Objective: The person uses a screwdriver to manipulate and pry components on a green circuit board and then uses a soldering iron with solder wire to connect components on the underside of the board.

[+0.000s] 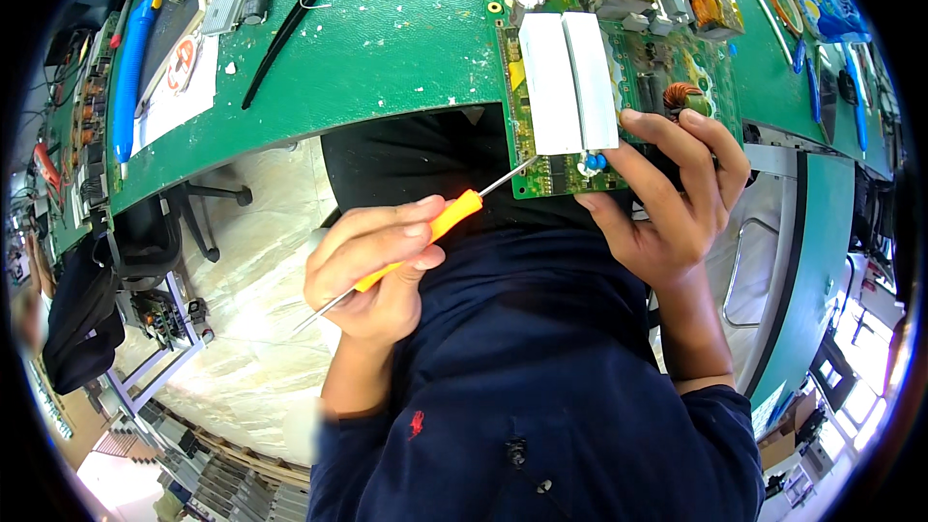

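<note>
Your left hand grasped a yellow-handled screwdriver, its tip by the near left corner of the green circuit board. Your right hand gripped that board, thumb at its near edge, fingers beside the white blocks. The board jutted past the green table's edge.

Blue packet, top R, has light lettering. White sheet, top L, bears red-and-white sign. Other print's too small.
</note>
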A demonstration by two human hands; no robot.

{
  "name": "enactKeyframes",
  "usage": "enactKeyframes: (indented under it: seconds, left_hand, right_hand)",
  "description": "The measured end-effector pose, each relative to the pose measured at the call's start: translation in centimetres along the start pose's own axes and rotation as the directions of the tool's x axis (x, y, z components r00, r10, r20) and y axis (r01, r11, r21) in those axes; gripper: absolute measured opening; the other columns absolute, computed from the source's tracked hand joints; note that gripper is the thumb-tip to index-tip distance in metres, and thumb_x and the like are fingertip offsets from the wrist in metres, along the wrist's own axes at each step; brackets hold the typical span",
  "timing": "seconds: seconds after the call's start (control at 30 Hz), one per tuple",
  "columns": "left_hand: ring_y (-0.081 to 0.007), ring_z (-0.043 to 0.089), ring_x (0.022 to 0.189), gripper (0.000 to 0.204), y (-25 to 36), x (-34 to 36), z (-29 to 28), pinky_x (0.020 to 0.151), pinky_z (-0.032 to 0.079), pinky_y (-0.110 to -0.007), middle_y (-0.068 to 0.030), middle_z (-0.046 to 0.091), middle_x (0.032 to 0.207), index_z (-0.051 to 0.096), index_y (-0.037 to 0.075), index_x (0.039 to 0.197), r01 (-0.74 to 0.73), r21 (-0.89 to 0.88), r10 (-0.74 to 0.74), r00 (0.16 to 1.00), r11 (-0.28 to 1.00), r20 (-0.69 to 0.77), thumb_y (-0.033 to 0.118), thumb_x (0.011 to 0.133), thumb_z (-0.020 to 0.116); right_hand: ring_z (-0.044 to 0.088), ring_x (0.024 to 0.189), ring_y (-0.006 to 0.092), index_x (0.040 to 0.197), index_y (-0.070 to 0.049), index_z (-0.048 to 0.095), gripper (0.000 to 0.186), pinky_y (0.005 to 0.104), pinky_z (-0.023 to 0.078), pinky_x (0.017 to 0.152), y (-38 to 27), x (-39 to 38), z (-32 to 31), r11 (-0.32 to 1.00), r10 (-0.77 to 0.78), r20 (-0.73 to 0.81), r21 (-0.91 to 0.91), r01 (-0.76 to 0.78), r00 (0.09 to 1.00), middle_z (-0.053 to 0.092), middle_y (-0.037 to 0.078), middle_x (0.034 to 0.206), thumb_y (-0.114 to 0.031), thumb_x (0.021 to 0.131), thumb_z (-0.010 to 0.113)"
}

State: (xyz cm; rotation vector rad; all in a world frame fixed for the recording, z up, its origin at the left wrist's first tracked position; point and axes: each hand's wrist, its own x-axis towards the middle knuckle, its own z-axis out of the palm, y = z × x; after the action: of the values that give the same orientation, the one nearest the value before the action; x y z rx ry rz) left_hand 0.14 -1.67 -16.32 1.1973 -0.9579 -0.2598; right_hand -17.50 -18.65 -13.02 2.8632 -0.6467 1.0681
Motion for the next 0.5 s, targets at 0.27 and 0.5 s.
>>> enactKeyframes:
  seconds: [0.27, 0.5]
  left_hand:
    - [-0.027, 0.067, 0.085, 0.023, 0.2, -0.2, 0.6, 0.074, 0.059, -0.036, -0.0223, 0.064, 0.095, 0.055, 0.002, 0.104, -0.087, 0.091, 0.085, 0.996, 0.992, 0.029, 0.006, 0.086, 0.069]
    - [-0.0353, 0.069, 0.088, 0.028, 1.5, 0.4, 1.3, 0.078, 0.06, -0.039, -0.0239, 0.065, 0.096, 0.062, -0.002, 0.099, -0.201, 0.126, 0.191, 0.978, 0.971, 0.088, -0.013, 0.075, 0.07]
  right_hand:
    - [0.05, 0.108, 0.0236, 0.093, -0.017, 0.074, 0.033, 0.0352, 0.038, 0.091, -0.1, 0.1, -0.2, 1.0, -0.001, 0.013, -0.013, 0.001, 1.0, 0.067, -0.002, 0.106, -0.034, 0.065, 0.079]
    - [0.051, 0.108, 0.0238, 0.094, -0.016, 0.073, 0.033, 0.0352, 0.038, 0.091, -0.1, 0.0, 0.0, 1.0, 0.001, 0.004, -0.012, -0.001, 1.0, 0.067, -0.001, 0.105, -0.035, 0.068, 0.077]
